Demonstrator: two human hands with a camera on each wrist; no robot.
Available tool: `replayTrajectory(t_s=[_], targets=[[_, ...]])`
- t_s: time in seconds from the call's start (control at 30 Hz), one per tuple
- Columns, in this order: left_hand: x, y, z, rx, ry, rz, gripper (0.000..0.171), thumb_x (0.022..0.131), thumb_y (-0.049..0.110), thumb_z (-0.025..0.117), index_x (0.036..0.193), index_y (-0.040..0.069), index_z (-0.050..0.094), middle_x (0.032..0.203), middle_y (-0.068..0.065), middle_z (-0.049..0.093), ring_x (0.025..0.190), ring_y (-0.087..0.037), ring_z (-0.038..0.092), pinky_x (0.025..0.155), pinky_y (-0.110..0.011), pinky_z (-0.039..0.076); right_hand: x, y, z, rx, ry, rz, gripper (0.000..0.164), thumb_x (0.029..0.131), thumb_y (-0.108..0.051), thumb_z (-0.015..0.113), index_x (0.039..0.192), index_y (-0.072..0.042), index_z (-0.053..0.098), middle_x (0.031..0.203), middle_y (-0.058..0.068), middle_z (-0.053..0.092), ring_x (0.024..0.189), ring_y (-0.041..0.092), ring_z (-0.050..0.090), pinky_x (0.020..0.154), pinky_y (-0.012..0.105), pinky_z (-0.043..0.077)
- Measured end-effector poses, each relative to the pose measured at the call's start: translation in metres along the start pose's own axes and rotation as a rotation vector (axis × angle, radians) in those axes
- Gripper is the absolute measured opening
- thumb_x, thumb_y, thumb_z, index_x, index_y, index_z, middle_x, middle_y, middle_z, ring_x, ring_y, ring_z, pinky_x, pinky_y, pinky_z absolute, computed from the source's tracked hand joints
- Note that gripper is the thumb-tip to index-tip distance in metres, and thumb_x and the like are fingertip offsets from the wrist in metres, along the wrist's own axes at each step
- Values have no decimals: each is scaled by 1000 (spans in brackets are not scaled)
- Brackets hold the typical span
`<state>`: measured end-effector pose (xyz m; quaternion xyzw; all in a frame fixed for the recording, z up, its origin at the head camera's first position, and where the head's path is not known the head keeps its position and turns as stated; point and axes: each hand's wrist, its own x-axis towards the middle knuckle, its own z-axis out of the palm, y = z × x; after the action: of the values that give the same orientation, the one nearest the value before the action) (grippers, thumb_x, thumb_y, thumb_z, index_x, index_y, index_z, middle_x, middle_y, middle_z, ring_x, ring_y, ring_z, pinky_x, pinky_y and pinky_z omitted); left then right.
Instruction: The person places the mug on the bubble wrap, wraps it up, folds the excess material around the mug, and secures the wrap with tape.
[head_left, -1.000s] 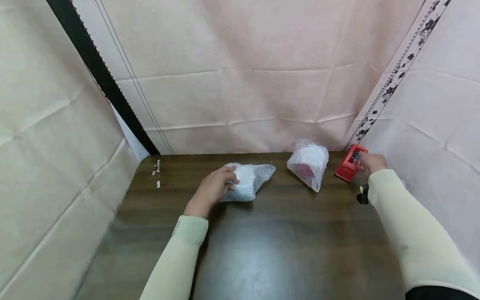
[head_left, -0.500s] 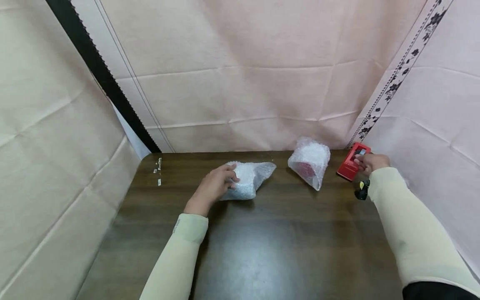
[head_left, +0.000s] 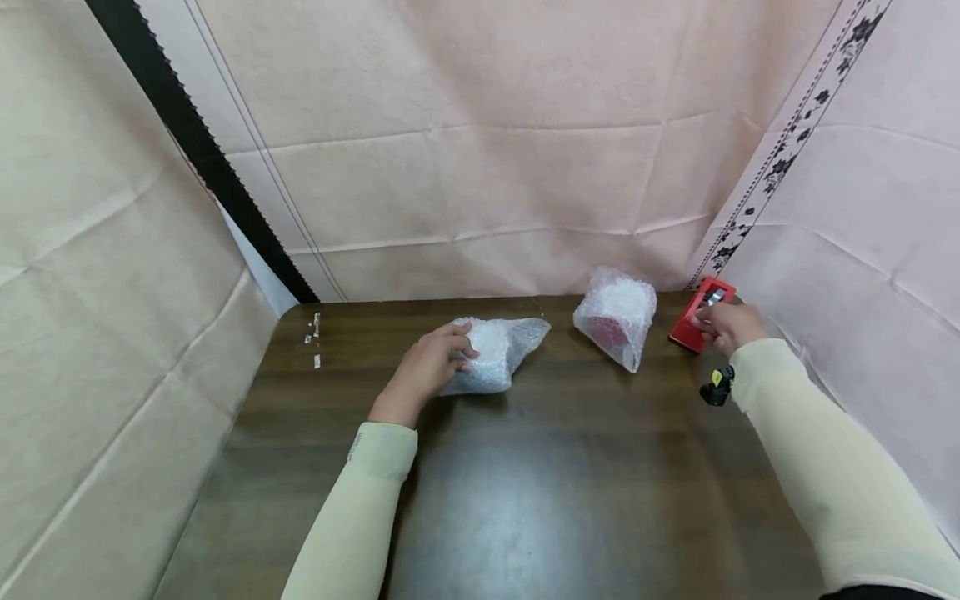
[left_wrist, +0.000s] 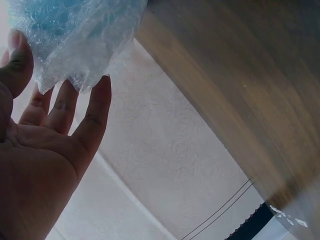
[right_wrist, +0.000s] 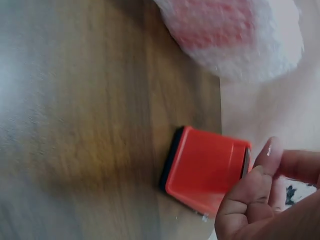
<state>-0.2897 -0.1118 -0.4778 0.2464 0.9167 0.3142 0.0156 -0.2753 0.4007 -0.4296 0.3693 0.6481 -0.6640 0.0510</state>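
My left hand (head_left: 423, 367) holds the left end of a bubble-wrapped bundle (head_left: 491, 354) on the table. In the left wrist view its thumb and fingers lie around the crumpled end of the clear bubble wrap (left_wrist: 85, 45), which looks bluish inside. My right hand (head_left: 729, 323) is at a red tape dispenser (head_left: 685, 332) near the back right corner. Its thumb and fingertips (right_wrist: 270, 150) pinch together beside the dispenser's cutting edge, apparently on the tape's end; the clear strip itself is barely visible. A grey roll shows inside the dispenser.
A second bubble-wrapped bundle (head_left: 621, 312), reddish inside, stands between the first one and the dispenser. Small whitish scraps (head_left: 317, 361) lie at the back left of the brown wooden table (head_left: 600, 467). Pale cloth (head_left: 487, 183) hangs behind and along both sides.
My right hand has shifted slightly from the dispenser's roll toward its near end, and more of the roll shows. The left hand stays on the bundle. The head view has tilted slightly.
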Motion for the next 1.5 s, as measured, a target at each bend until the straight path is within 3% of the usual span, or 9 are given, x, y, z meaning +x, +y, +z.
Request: replayTrajectory(t_s=[0.1,0.2,0.3,0.57,0.73,0.97,1.1,1.33,1.5], targets=[[0,-1,0,-6,1,-3,19,104,10,82,122,13,88,176,0,56,167,-31,49,111,-49,62,2,5,8,80,12,-16,38,117,-29,57,152,-17,49,77,-8,74,72,4,77,73,23,64],[0,-1,-1,-10,3,-5,20,104,10,82,123,13,87,176,0,56,169,-31,46,118,-52,59,4,13,14,152,20,-32,26,118,-39,54,134,-18,55,73,-8,74,67,6,76,66,25,63],[0,-1,-1,-13,4,-6,20,104,11,82,123,12,87,176,1,56,170,-30,44,120,-53,58,3,23,17,126,32,-50,29,120,-44,52,125,-16,57,68,-8,73,63,5,75,62,25,61],[-1,-1,1,-26,6,1,19,104,11,82,122,12,87,176,0,55,169,-32,45,120,-53,58,3,50,20,9,58,-140,28,122,-26,49,146,-13,54,72,-9,68,63,5,71,64,24,56],[0,0,2,-20,6,-1,19,104,11,81,122,12,87,176,0,55,169,-32,46,120,-53,58,10,60,20,30,32,-154,9,122,-26,48,125,-20,54,84,-8,65,71,5,69,68,25,57],[0,-1,3,-25,11,-1,18,105,10,80,122,12,87,177,1,55,171,-31,42,124,-54,55,11,62,18,291,-20,19,27,119,-46,57,130,-21,56,92,-7,71,84,8,73,74,27,65],[1,-2,5,-39,3,-5,16,105,12,81,119,13,87,176,1,55,172,-30,41,124,-53,55,25,75,21,322,37,-31,31,118,-45,55,128,-17,64,90,-9,74,85,6,74,74,25,66],[0,-3,6,-72,0,-28,15,104,11,81,118,13,87,176,2,55,174,-30,38,130,-54,51,45,90,29,435,121,-99,43,111,-44,67,142,-15,71,110,-6,75,101,7,75,79,25,70],[-1,-4,4,-71,2,-18,16,104,11,81,118,12,87,176,1,55,174,-31,37,132,-55,48,54,92,35,471,166,-120,40,110,-42,69,139,-15,74,114,-3,74,102,8,74,76,23,69]])
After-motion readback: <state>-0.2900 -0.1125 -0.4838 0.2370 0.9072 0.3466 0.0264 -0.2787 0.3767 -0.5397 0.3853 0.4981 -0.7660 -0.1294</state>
